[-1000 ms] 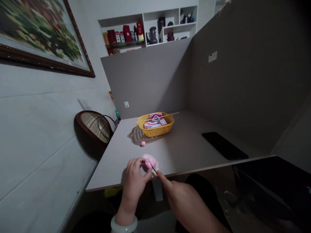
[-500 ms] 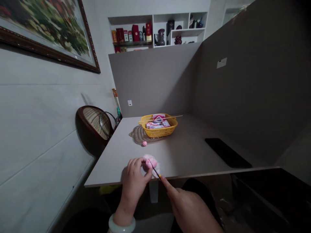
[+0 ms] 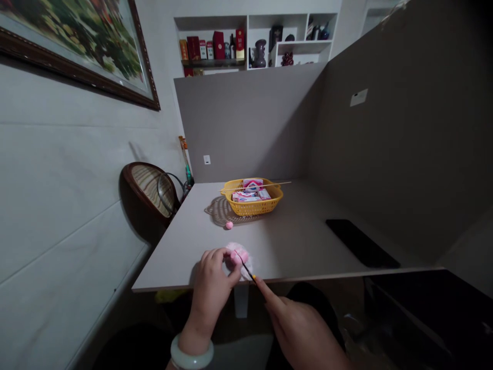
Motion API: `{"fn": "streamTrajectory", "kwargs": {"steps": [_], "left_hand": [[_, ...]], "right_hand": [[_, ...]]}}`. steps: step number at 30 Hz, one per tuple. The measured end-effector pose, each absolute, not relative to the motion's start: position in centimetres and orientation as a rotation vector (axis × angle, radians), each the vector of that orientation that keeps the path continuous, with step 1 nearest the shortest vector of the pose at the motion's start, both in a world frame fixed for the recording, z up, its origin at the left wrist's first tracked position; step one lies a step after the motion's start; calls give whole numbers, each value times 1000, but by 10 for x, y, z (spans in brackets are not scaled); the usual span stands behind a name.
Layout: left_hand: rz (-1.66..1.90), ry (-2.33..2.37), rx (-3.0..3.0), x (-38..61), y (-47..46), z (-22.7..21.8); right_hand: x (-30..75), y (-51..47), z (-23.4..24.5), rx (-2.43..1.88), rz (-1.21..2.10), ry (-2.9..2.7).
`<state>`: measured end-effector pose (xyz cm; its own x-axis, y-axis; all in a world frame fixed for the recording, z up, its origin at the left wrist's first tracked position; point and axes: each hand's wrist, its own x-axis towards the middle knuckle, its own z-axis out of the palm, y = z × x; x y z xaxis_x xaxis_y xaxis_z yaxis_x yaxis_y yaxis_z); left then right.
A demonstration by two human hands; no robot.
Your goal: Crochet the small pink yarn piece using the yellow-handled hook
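Note:
My left hand (image 3: 213, 280) is closed around a fluffy pink ball (image 3: 239, 257) at the near edge of the grey table (image 3: 296, 241). My right hand (image 3: 296, 324) pinches a thin dark needle-like tool (image 3: 245, 268) whose tip goes into the pink ball. A pale bangle (image 3: 191, 354) sits on my left wrist. A smaller pink ball (image 3: 229, 225) lies further back on the table.
A yellow basket (image 3: 254, 203) with small pink and white packets and a long thin stick across its rim stands at the back. A black phone (image 3: 362, 242) lies to the right. Grey partitions enclose the table; a wooden chair (image 3: 148, 192) stands at the left.
The view has shifted slightly, so the scene sits a bit further right and higher. Both hands stay on the pink ball and the tool in nearly the same pose.

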<state>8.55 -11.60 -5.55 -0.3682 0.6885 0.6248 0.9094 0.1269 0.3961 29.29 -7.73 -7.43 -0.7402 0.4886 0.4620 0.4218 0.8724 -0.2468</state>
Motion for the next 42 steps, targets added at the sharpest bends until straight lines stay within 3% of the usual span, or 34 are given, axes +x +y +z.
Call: {"fn": "streamTrajectory", "kwargs": {"steps": [8,20,42], "left_hand": [[-1056,-2275,-1680,84,-117,-41],[-1081,-2092,-1815,77,-111,-29],[-1220,-2097,-1608,85,-105,-44]], "right_hand": [[283,-76,-69,-744,185,-2580],[277,-70,-51,-727,214,-2584],[263,-63,-56,-757,89,-2574]]}}
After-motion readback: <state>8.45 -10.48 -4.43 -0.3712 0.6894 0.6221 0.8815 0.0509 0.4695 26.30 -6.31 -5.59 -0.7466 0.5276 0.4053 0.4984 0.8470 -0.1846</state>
